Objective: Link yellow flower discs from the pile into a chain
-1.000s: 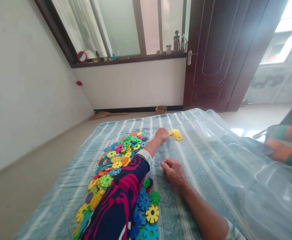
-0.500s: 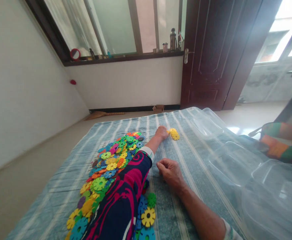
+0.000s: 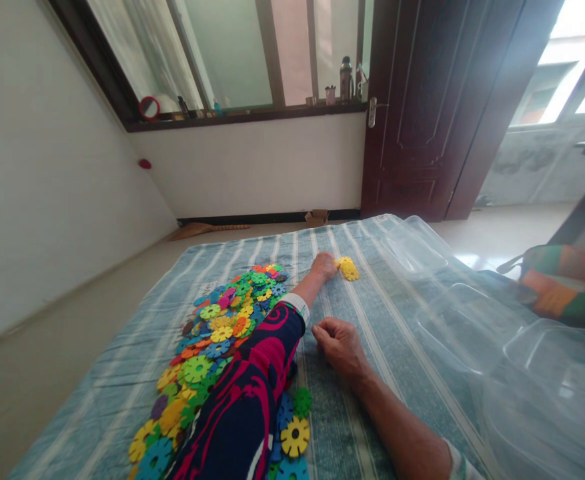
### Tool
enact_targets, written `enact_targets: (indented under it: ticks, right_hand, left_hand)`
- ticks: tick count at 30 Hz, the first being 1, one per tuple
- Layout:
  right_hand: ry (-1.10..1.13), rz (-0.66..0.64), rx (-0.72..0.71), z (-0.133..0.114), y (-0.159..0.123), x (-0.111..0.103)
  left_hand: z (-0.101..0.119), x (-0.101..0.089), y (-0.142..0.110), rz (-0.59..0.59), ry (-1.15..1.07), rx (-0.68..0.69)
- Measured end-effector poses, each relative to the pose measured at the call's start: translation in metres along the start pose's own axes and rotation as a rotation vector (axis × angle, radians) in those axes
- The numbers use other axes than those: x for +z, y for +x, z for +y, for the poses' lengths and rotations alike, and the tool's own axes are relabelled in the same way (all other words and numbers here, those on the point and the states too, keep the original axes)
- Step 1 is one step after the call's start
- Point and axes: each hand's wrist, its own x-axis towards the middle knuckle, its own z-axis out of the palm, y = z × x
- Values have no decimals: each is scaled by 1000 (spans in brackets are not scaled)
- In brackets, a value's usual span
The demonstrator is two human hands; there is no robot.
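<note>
- Left hand [image 3: 325, 265]: positioned at the centre of the frame, fingertips directed right, at the left edge of a small group of yellow discs [image 3: 349, 269]. Fingertips are partly hidden; whether they pinch a disc cannot be determined.
- Right hand [image 3: 341, 343]: positioned below the left hand and slightly to its right. Fingers are curled in, thumb against the index finger. Palm is hidden.
- Yellow discs: overlapping, just right of the left hand, on the striped cloth [image 3: 387, 320].
- Multicoloured disc pile [image 3: 217, 350]: extends from the centre to the lower left of the frame. Patterned sleeve [image 3: 242, 400] of the left arm passes over the pile and covers part of it.
- Green disc [image 3: 302, 402] and single yellow disc [image 3: 303, 427]: lower centre, right of the sleeve.
- Clear plastic containers [image 3: 415, 248]: right and lower right of the frame.
- Dark red door [image 3: 412, 160]: upper right.
</note>
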Motion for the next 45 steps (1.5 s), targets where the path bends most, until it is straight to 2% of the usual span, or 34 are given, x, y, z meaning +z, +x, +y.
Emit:
enact_targets:
  ticks: [29, 34, 39, 42, 45]
  right_hand:
    - [0, 5, -4, 1, 0, 1]
    - [-5, 7, -3, 4, 1, 1]
    - [15, -8, 9, 2, -1, 0]
    - [7, -21, 18, -1, -3, -2]
    - [6, -22, 17, -1, -5, -3]
  left_hand:
    - [-1, 1, -3, 53, -106, -44]
    - [-7, -1, -7, 63, -113, -36]
    - [-28, -13, -30, 64, -86, 22]
    - [-47, -28, -59, 59, -64, 69]
    - [-67, -48, -98, 39, -51, 105]
